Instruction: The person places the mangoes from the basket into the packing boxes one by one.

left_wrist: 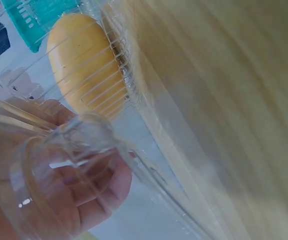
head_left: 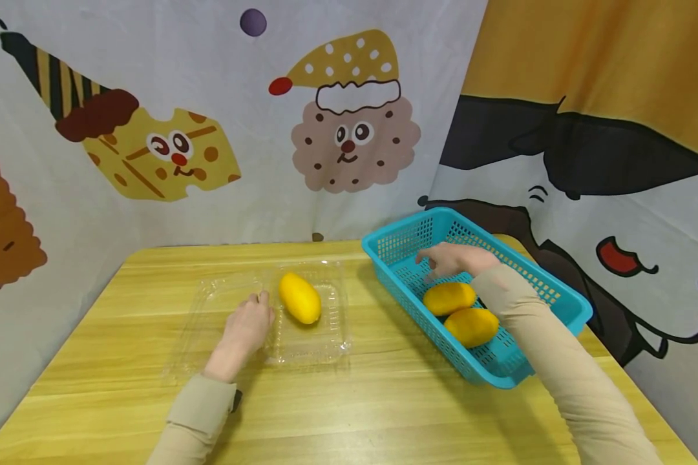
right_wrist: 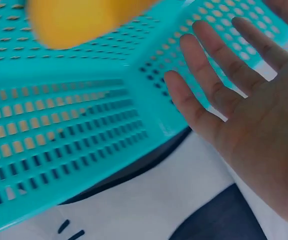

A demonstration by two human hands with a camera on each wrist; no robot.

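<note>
The left hand [head_left: 247, 326] gripped the clear container [head_left: 333, 326] near its middle on the wooden table [head_left: 384, 413]. Two mangoes [head_left: 471, 327] lay in the blue basket [head_left: 415, 303] (side by side). One mango [head_left: 300, 298] occupied the container's right half. Beyond the pair, the right hand [head_left: 450, 259] was released, fingers spread over the basket. A printed curtain [head_left: 256, 84] hung behind.

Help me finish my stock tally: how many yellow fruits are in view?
3. One yellow fruit lies in the clear container; a farther fruit and a nearer fruit lie in the blue basket. The right sleeve hides part of it, perhaps another fruit.
</note>
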